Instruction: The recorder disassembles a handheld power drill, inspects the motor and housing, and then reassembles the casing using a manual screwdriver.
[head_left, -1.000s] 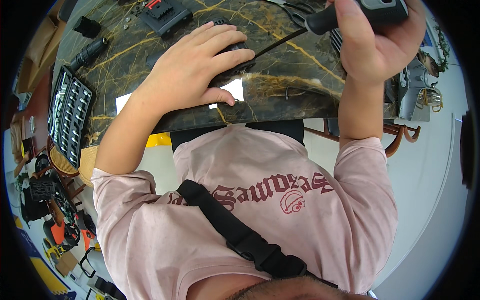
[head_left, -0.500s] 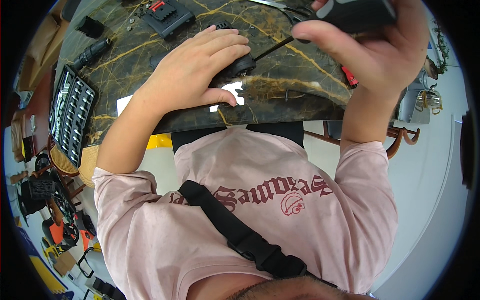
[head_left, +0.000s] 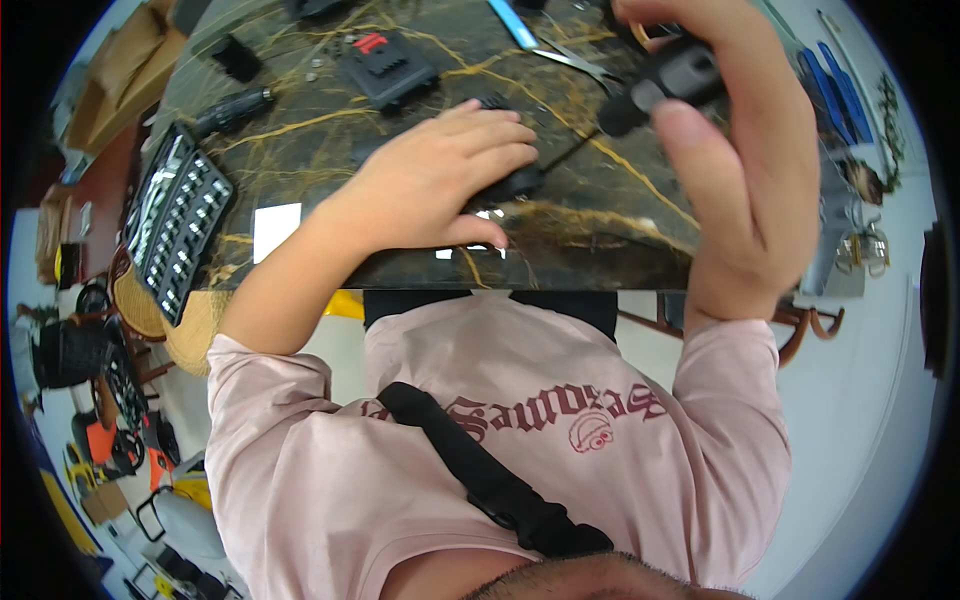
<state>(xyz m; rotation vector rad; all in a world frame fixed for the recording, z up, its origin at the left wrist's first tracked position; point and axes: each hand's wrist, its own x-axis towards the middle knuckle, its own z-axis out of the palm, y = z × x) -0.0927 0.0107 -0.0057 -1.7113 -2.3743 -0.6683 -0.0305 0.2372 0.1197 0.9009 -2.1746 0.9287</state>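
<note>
My left hand (head_left: pixel 440 180) lies over a black plastic part (head_left: pixel 518 186) on the dark marble table, fingers wrapped across its top and thumb toward the near edge. Most of that part is hidden beneath the palm, so its kind does not show. At the right, my right hand (head_left: pixel 760 180) is around the black and grey handle of a screwdriver (head_left: pixel 665 88), with the thumb against its near side. Its thin dark shaft slants down to the left and meets the right end of the black part.
Beyond my left hand sits a black battery pack (head_left: pixel 392 75) with a red mark. Scissors (head_left: pixel 580 66) lie near the screwdriver handle. On the left are an open socket set (head_left: pixel 187 225), a black ribbed tool (head_left: pixel 235 110) and a small black block (head_left: pixel 237 60).
The whole view has shifted, so the table sits lower in it. My right hand has turned about the screwdriver handle, its fingers looser. My left hand stays on the black part.
</note>
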